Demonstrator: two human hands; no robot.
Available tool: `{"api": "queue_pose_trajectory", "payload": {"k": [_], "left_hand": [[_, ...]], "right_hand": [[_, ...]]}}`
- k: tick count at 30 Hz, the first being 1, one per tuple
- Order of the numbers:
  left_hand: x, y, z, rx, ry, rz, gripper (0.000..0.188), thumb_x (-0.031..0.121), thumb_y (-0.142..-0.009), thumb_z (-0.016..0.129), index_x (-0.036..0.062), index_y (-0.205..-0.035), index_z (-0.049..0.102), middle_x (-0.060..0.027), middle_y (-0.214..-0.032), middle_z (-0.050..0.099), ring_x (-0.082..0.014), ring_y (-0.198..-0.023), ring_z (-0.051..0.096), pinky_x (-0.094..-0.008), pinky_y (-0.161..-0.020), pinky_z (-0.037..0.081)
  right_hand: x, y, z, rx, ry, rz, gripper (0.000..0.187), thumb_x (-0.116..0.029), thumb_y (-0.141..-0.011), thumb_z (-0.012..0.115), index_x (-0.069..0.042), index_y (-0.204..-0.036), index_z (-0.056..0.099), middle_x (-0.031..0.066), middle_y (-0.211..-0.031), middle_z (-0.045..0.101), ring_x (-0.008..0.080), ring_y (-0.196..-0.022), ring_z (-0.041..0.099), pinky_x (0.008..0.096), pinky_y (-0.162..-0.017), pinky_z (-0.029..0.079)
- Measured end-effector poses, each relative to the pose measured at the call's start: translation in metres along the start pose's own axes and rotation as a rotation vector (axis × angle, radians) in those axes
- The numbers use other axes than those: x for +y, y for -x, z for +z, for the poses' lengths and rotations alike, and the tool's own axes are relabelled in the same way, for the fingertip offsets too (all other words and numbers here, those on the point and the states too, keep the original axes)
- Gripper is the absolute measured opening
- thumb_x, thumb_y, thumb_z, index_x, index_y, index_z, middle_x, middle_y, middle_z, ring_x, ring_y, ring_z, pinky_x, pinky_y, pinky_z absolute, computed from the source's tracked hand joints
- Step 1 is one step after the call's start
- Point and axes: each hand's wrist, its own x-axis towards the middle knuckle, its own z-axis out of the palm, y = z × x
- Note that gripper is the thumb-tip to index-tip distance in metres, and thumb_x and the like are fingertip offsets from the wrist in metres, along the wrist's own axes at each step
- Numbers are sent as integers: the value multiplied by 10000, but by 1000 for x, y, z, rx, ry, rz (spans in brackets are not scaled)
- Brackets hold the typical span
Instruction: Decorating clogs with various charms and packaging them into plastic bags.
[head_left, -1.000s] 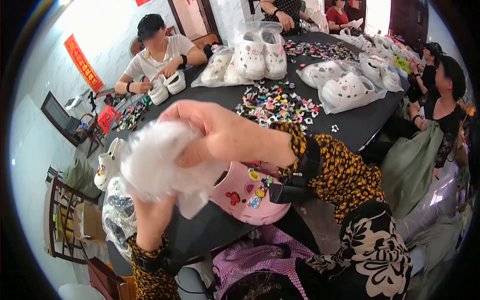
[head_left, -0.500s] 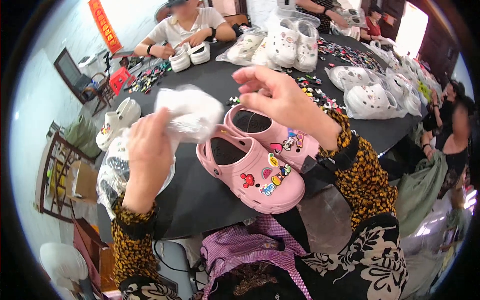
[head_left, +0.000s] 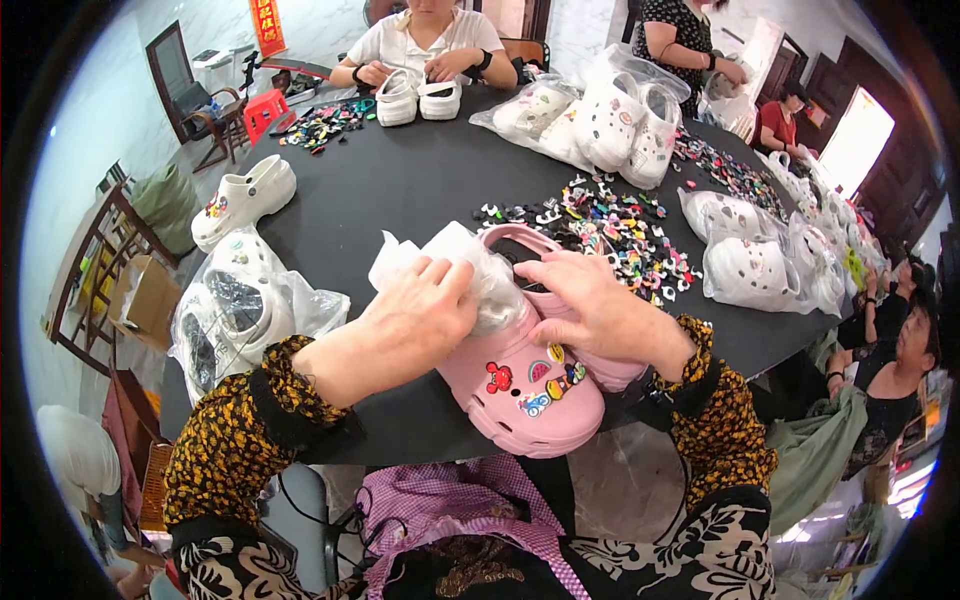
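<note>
A pair of pink clogs (head_left: 525, 415) stands on the black table in front of me, toes toward me, with colourful charms on the uppers. My left hand (head_left: 425, 305) is closed on a crumpled white wad in clear plastic (head_left: 455, 243), pressed into the heel opening of the left clog. That clog's inside is mostly covered by the wad. My right hand (head_left: 605, 310) lies over the right clog, its thumb against the left clog's upper rim and its fingers bent across the opening. Part of the right clog is hidden beneath it.
Loose charms (head_left: 620, 225) lie in a pile beyond the clogs. Bagged white clogs stand at left (head_left: 235, 310), far middle (head_left: 615, 120) and right (head_left: 755, 270). An unbagged white clog (head_left: 245, 200) sits left. Across the table a person (head_left: 430, 50) handles white clogs.
My left hand has carried the white wad rightward and down into the left pink clog. My right hand has come down onto the clogs. The view has shifted.
</note>
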Motion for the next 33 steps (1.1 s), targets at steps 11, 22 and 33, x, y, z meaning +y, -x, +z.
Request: {"api": "queue_pose_trajectory", "payload": {"k": [11,22,33], "left_hand": [[-12,-9,7,-179,504,-183,323,-1,-671,600,-6,-994,613,-180,-1050,564,-341,-1018,566,-409,-882,464],[-15,-13,4,-187,685,-157,313,262,-914,544,-9,-1046,627,-211,-936,605,-358,-912,611,-420,-803,489],[-25,-21,8,-295,1087,-278,602,506,-987,398,-37,-956,657,-204,-798,648,-275,-745,606,-390,-735,477]], "right_hand": [[2,-2,2,14,15,2,686,-306,-795,715,-49,-1363,428,191,-1283,507,338,-1263,425,440,-1033,310],[-9,-5,1,-18,-37,55,751,-316,-785,715,-1,-1384,390,220,-1305,507,365,-1250,445,448,-1046,292],[-16,-10,5,-29,-28,63,844,-191,-697,787,33,-1390,362,231,-1301,499,372,-1238,460,438,-1037,317]]}}
